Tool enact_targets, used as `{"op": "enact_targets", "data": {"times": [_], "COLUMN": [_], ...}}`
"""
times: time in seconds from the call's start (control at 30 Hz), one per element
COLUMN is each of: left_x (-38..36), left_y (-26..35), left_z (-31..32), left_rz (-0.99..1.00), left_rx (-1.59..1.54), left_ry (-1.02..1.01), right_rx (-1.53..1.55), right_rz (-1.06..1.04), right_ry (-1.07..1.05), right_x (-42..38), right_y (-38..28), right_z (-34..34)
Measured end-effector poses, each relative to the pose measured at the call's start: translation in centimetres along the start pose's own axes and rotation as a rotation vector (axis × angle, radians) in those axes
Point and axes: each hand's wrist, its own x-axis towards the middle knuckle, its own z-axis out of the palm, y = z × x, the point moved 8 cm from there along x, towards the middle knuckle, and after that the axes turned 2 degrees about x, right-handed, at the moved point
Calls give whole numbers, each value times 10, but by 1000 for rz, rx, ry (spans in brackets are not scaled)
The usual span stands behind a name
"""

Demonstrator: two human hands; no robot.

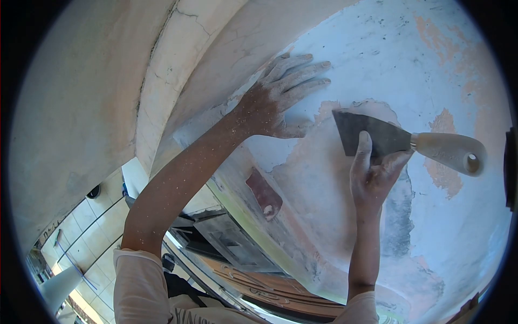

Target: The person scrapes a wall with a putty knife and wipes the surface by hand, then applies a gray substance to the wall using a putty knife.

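Observation:
My left hand [291, 89] lies flat with fingers spread on the peeling wall [324, 200], its fingers coated in white dust. To its right, my right hand [375, 175] grips a putty knife [383, 132] by the dark blade. The thumb lies across the blade's face, while the other fingers are hidden behind it. The pale handle [448, 151], with a hanging hole at its end, points right. The blade's wide edge faces left, toward my left hand. Around the knife, pale blue paint has flaked off, exposing pinkish and grey patches.
A cracked plaster band [172, 59] curves along the upper left. Below the wall's edge is a dark red patch [264, 194]. Carved brown wood [259, 283] shows lower down, with a tiled floor [86, 229] far below at left.

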Motion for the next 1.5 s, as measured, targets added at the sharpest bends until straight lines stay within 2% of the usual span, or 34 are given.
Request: {"op": "enact_targets", "data": {"times": [0.07,0.2,0.3,0.37,0.4,0.5,0.57,0.6,0.67,0.7,0.8,0.87,0.97,1.03,1.1,1.2,1.27,1.3,1.4,1.47,1.5], "left_x": [2,0,2,3,2,1,2,2,-1,0,2,0,3,2,0,1,1,1,1,1,1], "left_y": [1,-1,1,-1,-1,-1,-1,-1,-1,-1,-1,-2,-1,-2,-2,-2,-2,-2,-2,-2,-2], "left_z": [2,0,0,-1,0,0,1,1,0,0,2,1,1,0,1,1,2,2,2,2,1], "left_rz": [11,-3,2,9,10,6,14,18,7,1,11,6,5,-2,-3,5,5,2,0,0,-1], "left_rx": [-15,-3,-19,-18,-10,-26,-33,-22,-10,-10,-8,-5,-18,-22,3,-15,-29,-26,-15,-12,-10], "left_ry": [-1,-17,-9,-7,-14,-11,-8,-10,-19,-23,-28,-23,-12,-13,-22,-11,-3,-6,-20,-18,-15], "right_rx": [-303,14,-155,-128,-43,-285,-137,-6,-47,-223,-159,72,-222,-96,126,-196,-115,-227,-153,66,35], "right_rz": [-303,114,-51,-72,-33,-246,-156,-51,-70,-198,-134,40,-200,-98,129,-51,-81,-171,-107,-53,-68], "right_ry": [-190,-61,-214,-172,-86,-194,-135,-16,7,-82,-147,33,-188,-114,16,-180,-123,-129,-139,86,31], "right_x": [-14,-5,-7,-5,-1,-14,-10,-3,-4,-10,-4,5,-12,-4,1,-8,-3,-3,0,7,7], "right_y": [-17,19,3,2,8,-7,-5,4,2,-9,-4,12,-1,4,23,6,10,6,3,12,10], "right_z": [16,-4,8,8,5,16,13,8,8,14,12,2,18,11,2,18,13,13,16,4,8]}}
